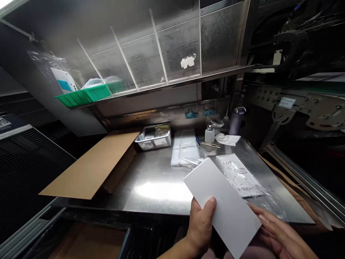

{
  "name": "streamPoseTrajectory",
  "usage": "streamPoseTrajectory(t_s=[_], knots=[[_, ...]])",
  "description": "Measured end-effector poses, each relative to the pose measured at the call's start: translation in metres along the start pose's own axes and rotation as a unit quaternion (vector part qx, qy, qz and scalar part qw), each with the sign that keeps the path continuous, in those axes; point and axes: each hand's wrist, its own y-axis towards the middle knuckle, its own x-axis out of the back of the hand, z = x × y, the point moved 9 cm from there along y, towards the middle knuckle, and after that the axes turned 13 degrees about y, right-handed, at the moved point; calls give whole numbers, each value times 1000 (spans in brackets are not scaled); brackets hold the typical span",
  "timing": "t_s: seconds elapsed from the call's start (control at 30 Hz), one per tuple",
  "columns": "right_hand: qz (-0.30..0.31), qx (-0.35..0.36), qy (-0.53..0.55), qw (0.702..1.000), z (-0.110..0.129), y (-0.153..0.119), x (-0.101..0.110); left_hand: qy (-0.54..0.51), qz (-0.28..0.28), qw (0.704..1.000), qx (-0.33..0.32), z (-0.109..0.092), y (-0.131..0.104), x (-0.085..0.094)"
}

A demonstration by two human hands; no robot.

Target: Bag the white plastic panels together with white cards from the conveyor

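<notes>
A plain white rectangular panel is tilted over the front edge of the metal table. My left hand grips its left side, the thumb pressed on the upper face and the other fingers hidden beneath. On the right, my right hand touches the panel's right edge with its fingertips, the fingers held close together. Just behind the panel, a white plate with small holes lies in clear plastic film on the table. Left of that, a stack of translucent white sheets lies partly under a clear bag.
Brown cardboard covers the table's left end. A white basket, a small bottle, a white cloth and a purple flask stand or lie along the back. Overhead, a metal shelf holds a green tray.
</notes>
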Motion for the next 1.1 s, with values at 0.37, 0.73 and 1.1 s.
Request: streamPoseTrajectory(t_s=[0.37, 0.73, 1.1], knots=[[83, 109, -226, 964, 26, 2, -68, 70, 2, 998, -8, 1, -8, -1], [84, 125, -290, 945, 33, -9, -88, 70, 46, 996, 21, 21, -13, -6], [91, 103, -268, 954, 28, -3, -73, 7, 18, 999, 47, 11, -6, 1]])
